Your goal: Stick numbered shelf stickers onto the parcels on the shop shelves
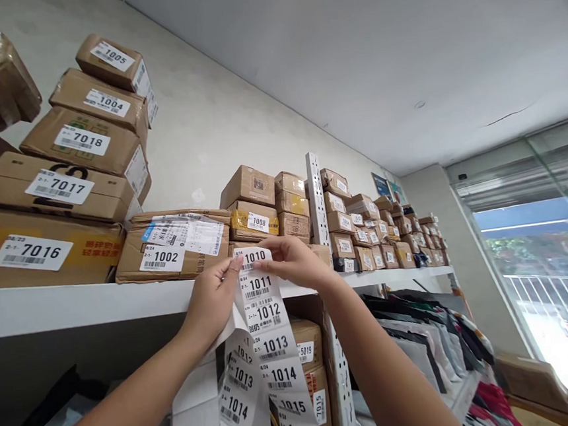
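Observation:
A long strip of white numbered barcode labels (266,320) hangs down in front of the top shelf, its top label reading 1010. My left hand (214,297) pinches the strip's upper left edge. My right hand (291,260) grips the top label from the right, fingers closed on it. Just behind the hands lies a flat brown parcel marked 1002 (172,246) on the white shelf (73,304). A box marked 1008 (255,221) sits behind the right hand.
Stacked cardboard boxes marked 7016 (33,251), 7017, 7018, 1004 and 1005 fill the shelf's left. More labelled boxes (375,231) run along the shelf to the right past a perforated upright (316,197). Soft bagged parcels (424,333) fill lower shelves. A window (547,263) is at right.

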Action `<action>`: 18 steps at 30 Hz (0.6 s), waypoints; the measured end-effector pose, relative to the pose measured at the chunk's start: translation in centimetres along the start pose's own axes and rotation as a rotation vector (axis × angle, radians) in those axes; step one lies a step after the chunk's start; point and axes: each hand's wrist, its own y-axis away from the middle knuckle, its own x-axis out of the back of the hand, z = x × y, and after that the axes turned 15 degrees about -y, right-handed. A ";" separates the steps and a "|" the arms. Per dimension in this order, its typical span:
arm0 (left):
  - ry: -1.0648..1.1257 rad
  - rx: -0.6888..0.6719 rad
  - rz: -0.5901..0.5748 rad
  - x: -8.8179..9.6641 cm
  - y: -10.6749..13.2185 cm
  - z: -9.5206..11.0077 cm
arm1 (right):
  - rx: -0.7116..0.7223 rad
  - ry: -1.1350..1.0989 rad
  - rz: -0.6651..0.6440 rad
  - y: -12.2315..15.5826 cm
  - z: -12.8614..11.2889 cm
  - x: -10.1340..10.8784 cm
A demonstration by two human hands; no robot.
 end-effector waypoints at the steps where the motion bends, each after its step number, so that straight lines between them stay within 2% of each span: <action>1: 0.052 0.015 -0.004 -0.2 0.0 0.1 | 0.001 -0.049 0.016 0.5 0.1 -0.3; 4: 0.201 0.059 -0.019 -0.9 -0.1 0.4 | 0.082 -0.112 0.183 0.8 0.8 -0.8; 9: -0.031 -0.028 0.164 -1.8 -0.8 0.5 | 0.124 -0.098 0.341 0.4 1.2 -0.9; 13: 0.167 0.017 0.009 -1.8 -1.5 0.9 | 0.173 -0.020 0.437 0.4 0.5 -1.3; 16: 0.262 0.098 -0.022 -1.7 -2.0 1.2 | 0.261 0.045 0.483 -0.5 -0.2 -1.3; 18: 0.278 0.104 -0.053 -1.6 -2.1 1.2 | 0.311 0.025 0.486 -2.1 -0.7 -0.7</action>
